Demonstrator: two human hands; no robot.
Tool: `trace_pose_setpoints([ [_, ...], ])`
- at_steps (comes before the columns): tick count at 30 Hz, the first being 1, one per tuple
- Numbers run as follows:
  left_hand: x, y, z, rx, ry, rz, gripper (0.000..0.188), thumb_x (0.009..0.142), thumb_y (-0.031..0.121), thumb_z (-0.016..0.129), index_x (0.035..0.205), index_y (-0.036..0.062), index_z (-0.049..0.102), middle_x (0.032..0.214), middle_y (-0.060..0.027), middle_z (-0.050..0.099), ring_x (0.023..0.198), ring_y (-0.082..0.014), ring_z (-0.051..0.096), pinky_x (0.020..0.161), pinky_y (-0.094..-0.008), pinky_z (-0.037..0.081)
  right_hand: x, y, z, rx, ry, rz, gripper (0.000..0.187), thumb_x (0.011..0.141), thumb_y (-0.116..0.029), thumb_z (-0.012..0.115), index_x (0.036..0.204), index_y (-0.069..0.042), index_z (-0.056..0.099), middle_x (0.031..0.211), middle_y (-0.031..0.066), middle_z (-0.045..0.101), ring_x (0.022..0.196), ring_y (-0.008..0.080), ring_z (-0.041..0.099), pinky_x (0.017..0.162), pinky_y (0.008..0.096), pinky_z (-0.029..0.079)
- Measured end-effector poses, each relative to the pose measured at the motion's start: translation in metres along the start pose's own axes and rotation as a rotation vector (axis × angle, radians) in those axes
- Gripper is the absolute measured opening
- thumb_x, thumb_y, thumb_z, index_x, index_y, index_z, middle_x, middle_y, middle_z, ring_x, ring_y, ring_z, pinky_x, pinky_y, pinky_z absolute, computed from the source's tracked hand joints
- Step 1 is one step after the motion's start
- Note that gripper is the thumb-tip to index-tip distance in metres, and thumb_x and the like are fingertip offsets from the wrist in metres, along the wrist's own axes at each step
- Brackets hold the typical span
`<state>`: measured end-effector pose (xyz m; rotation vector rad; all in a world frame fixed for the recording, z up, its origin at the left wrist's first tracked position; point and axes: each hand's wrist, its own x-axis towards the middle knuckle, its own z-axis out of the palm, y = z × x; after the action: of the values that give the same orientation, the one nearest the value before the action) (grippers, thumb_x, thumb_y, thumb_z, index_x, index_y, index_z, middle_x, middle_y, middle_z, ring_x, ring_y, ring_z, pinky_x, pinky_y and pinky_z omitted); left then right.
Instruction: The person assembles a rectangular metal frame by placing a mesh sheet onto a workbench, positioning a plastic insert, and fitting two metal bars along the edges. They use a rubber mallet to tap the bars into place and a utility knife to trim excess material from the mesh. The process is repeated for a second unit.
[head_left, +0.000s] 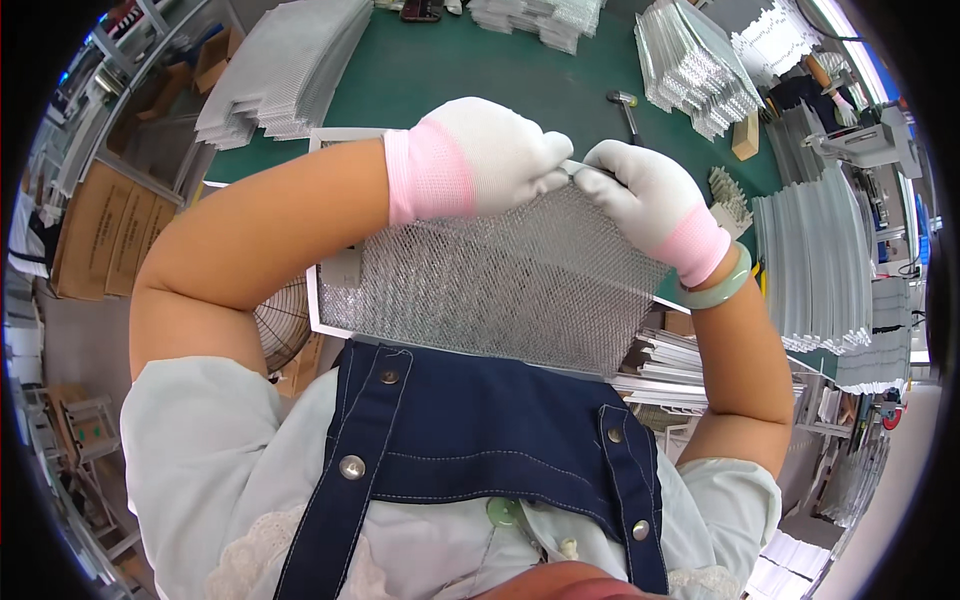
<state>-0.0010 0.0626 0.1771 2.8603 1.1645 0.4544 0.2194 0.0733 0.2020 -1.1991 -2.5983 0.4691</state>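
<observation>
A rectangular silver mesh filter panel (500, 285) in a thin metal frame lies tilted in front of me over the green table (430, 70). My left hand (480, 155), in a white glove with a pink cuff, grips the panel's far edge. Right beside it, my right hand (645, 200), gloved the same way, pinches that same far edge; the fingertips of both hands nearly touch. A pale green bangle (722, 287) sits on my right wrist.
Stacks of mesh sheets lie at the far left (285, 70), far middle (540, 18) and far right (695, 65). A small hammer (627, 105) rests on the table. More metal stacks (810, 260) stand to the right; cardboard boxes (105, 230) and a fan guard (283, 320) sit left.
</observation>
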Motion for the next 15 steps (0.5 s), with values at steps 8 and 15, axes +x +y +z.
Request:
trace_pose_setpoints([
  [8,0.0,0.008,-0.001,0.133,-0.016,-0.019,0.03,0.097,0.034,0.055,0.091,0.0058,0.063,0.073,-0.0136,0.067,0.07,-0.0312,0.07,0.058,-0.0426,0.056,-0.004,0.009,0.024,-0.476,0.311,-0.249,0.031,0.092,-0.035,0.063,0.076,-0.01,0.057,0.065,0.01,0.058,0.064,0.0303,0.063,0.056,0.0412,0.049],
  [15,-0.006,0.002,0.01,0.128,0.13,-0.022,0.027,0.094,0.034,0.061,0.085,0.0089,0.058,0.066,-0.011,0.063,0.061,-0.0318,0.065,0.054,-0.0421,0.052,-0.01,0.022,0.019,-0.472,0.291,-0.259,0.026,0.091,-0.032,0.064,0.078,-0.01,0.059,0.066,0.0093,0.058,0.063,0.0302,0.062,0.057,0.0409,0.049],
])
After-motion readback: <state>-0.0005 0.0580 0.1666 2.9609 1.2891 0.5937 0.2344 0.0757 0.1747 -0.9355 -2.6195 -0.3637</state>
